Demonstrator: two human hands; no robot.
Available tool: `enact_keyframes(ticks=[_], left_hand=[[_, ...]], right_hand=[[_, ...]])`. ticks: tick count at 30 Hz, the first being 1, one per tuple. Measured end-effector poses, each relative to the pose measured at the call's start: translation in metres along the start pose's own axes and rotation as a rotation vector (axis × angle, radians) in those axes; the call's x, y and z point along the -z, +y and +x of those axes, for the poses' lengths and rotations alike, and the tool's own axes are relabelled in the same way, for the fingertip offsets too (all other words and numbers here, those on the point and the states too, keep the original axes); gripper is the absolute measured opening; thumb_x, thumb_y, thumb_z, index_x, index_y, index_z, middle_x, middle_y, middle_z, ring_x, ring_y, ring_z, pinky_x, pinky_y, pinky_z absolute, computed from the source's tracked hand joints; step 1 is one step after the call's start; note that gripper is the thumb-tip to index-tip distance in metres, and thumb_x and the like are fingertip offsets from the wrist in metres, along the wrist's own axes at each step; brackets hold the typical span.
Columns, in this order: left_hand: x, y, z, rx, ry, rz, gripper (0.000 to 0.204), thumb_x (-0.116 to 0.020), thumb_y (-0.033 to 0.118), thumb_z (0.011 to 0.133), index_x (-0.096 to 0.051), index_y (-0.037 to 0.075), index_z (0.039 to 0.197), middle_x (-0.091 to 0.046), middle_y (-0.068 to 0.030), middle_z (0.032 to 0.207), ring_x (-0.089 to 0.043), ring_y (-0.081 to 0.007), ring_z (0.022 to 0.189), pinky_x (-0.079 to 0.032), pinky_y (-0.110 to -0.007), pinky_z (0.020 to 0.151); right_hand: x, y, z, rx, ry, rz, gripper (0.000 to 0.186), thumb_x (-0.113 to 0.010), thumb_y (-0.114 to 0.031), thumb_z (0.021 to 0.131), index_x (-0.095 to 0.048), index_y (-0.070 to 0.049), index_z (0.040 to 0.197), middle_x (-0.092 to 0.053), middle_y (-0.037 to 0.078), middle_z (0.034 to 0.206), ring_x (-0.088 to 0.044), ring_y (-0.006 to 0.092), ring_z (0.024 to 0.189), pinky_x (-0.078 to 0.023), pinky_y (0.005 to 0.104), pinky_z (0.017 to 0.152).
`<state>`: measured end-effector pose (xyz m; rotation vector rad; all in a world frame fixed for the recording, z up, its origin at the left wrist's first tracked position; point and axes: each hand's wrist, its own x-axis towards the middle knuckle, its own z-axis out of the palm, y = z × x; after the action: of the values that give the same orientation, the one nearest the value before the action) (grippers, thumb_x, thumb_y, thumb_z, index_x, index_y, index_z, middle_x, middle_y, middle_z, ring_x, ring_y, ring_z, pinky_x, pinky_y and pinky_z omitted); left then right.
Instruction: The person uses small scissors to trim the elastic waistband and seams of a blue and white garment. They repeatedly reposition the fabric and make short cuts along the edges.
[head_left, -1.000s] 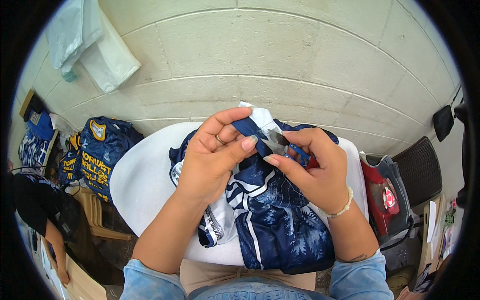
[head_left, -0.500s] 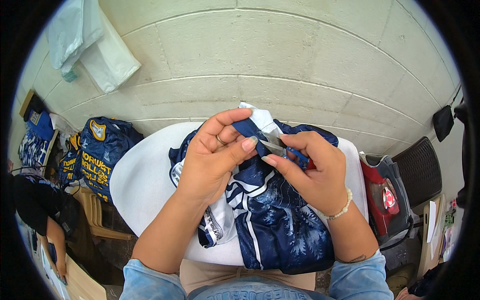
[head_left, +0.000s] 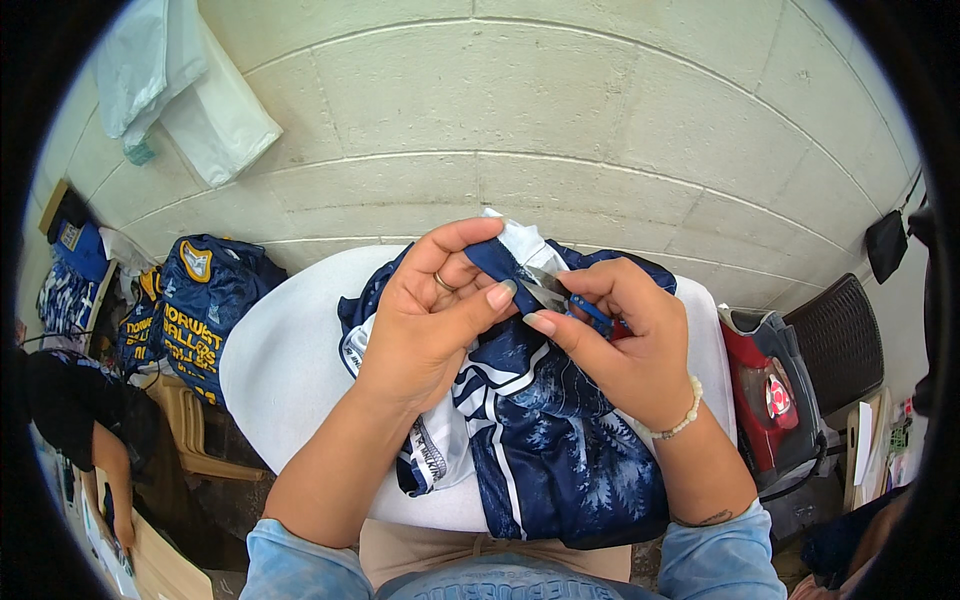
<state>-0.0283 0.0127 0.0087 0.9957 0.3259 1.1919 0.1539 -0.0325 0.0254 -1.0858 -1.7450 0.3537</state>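
Observation:
My left hand point(head_left: 420, 330) pinches a dark navy fabric edge of a garment point(head_left: 570, 450) between thumb and fingers, raised above a white padded board. The garment is navy with white stripes and a pale tree print, and a white part shows just beyond my fingertips. Small scissors point(head_left: 590, 310) with blue handles are gripped in my right hand point(head_left: 640, 345). Their blades stand apart at the navy edge, close to my left thumb. Whether they touch a thread is too small to tell.
The garment lies on the white padded board point(head_left: 285, 370). A red and grey iron point(head_left: 755, 375) stands at its right. Navy jerseys with yellow lettering point(head_left: 195, 320) are piled at the left, near another person's arm point(head_left: 113, 470). A pale block wall point(head_left: 560, 110) rises behind.
The scissor blades have spread wider at the fabric edge, and my right hand has shifted very slightly. At the lower right, a dark blue cloth and part of a person have come into view.

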Motion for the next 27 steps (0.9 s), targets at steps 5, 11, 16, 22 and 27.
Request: enact_keyframes(ticks=[5,11,16,22,27], left_hand=[[0.0028,0.0003,0.0001,-0.024,-0.061,0.027,0.046,-0.062,-0.008,0.087,-0.046,-0.001,0.130,-0.065,-0.0100,0.105,-0.063,-0.0123,0.094,-0.052,-0.024,0.085],[-0.0011,-0.0046,-0.0006,-0.100,-0.038,0.117,0.045,-0.059,-0.010,0.086,-0.047,-0.001,0.129,-0.065,-0.0111,0.107,-0.063,-0.0132,0.097,-0.051,-0.025,0.087],[-0.0007,-0.0043,-0.0003,-0.097,-0.064,0.119,0.045,-0.059,-0.010,0.087,-0.047,-0.001,0.129,-0.064,-0.0118,0.108,-0.063,-0.0141,0.098,-0.051,-0.026,0.087],[-0.0003,-0.0028,-0.0007,-0.053,-0.065,0.074,0.046,-0.059,-0.010,0.087,-0.046,-0.001,0.130,-0.064,-0.0121,0.110,-0.063,-0.0151,0.100,-0.051,-0.027,0.089],[-0.0012,-0.0026,-0.0008,-0.042,-0.063,0.059,0.046,-0.059,-0.010,0.087,-0.046,-0.001,0.130,-0.064,-0.0124,0.111,-0.063,-0.0157,0.103,-0.051,-0.028,0.090]], right_hand=[[-0.0006,0.0016,0.0008,0.077,0.007,-0.045,0.030,-0.082,-0.010,0.075,-0.064,0.002,0.096,-0.062,0.004,0.082,-0.054,0.0060,0.069,-0.043,0.0195,0.059],[-0.0005,0.0002,-0.0006,0.058,0.003,-0.046,0.029,-0.081,-0.009,0.076,-0.065,0.003,0.096,-0.063,0.004,0.083,-0.056,0.0063,0.070,-0.045,0.0200,0.061],[0.0004,-0.0013,-0.0007,0.060,0.004,-0.062,0.029,-0.081,-0.009,0.076,-0.065,0.003,0.097,-0.064,0.005,0.083,-0.056,0.0064,0.071,-0.045,0.0199,0.061],[-0.0006,-0.0008,-0.0003,0.070,0.020,-0.045,0.029,-0.081,-0.009,0.076,-0.065,0.003,0.096,-0.064,0.005,0.083,-0.057,0.0073,0.070,-0.046,0.0208,0.062],[-0.0004,-0.0034,0.0007,0.072,0.022,-0.091,0.028,-0.081,-0.009,0.076,-0.065,0.003,0.095,-0.064,0.006,0.083,-0.058,0.0083,0.070,-0.047,0.0214,0.062]])
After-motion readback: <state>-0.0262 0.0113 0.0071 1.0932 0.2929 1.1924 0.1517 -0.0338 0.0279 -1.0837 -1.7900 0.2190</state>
